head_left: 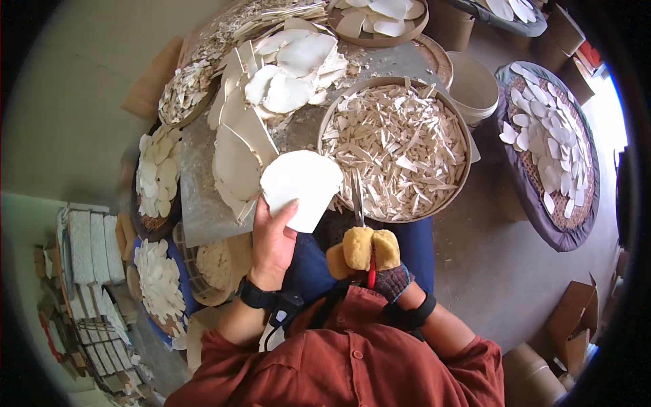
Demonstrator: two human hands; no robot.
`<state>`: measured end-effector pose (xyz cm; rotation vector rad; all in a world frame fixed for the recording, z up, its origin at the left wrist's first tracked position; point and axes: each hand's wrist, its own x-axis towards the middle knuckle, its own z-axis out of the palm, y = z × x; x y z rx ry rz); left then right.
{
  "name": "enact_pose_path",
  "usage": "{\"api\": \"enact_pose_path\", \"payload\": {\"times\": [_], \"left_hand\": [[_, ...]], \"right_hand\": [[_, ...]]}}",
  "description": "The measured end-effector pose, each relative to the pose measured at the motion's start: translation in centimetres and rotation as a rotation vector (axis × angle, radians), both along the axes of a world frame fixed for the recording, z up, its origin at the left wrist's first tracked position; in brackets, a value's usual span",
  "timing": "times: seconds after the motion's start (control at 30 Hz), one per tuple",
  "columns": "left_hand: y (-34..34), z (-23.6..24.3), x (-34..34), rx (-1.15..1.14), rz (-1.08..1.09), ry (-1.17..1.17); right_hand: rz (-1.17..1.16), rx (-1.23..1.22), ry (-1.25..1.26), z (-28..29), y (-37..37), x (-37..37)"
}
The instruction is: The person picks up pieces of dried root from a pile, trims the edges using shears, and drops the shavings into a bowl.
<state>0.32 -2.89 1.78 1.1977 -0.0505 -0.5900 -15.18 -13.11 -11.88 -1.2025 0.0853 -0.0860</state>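
A white, flat, fan-shaped piece [302, 186] with a rounded far edge is gripped by my left hand [274, 234], the thumb lying on its top face. To the right of it, my right hand [392, 279] in a dark knit glove is closed on a pair of shears [357, 198] with metal blades and a red handle. Thick yellow pads [358, 249] cover much of that hand and the handles. The blades point away from me, just beside the white piece, over the near rim of a round tray [468, 146] full of pale cut slivers.
A grey table [196, 203] carries a stack of large pale sheets [247, 136] at left. Beyond the tray stand a white bucket [475, 81] and another round tray [380, 39] of pieces. Cloth-rimmed baskets [536, 210] hold more pieces at right. Cardboard boxes [573, 312] sit lower right.
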Motion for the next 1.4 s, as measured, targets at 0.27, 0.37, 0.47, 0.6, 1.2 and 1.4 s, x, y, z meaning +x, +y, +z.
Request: {"api": "enact_pose_path", "payload": {"times": [0.27, 0.37, 0.47, 0.6, 1.2, 1.4], "left_hand": [[-0.1, -1.5, -1.9, 0.065, -0.063, -0.105], [-0.2, -1.9, -1.4, 0.103, -0.035, -0.226], [-0.8, -3.0, -1.1, 0.1, 0.031, -0.31], [-1.3, -2.1, -0.9, 0.206, 0.011, -0.294], [-1.2, -0.9, 1.0, 0.264, -0.331, -0.173], [-0.9, -1.0, 1.0, 0.244, -0.306, -0.152]], "right_hand": [[-0.047, 0.073, 0.081, -0.5, 0.1, 1.8], [-0.101, 0.038, 0.086, 2.1, -1.4, 1.1], [-0.179, 0.274, 0.043, 2.1, -0.8, 1.0], [-0.178, -0.231, -0.031, 4.6, -1.5, 1.2], [-0.042, -0.103, 0.09, 3.8, -2.5, -0.7], [-0.116, 0.05, 0.049, 3.6, -2.0, -1.3]]}}
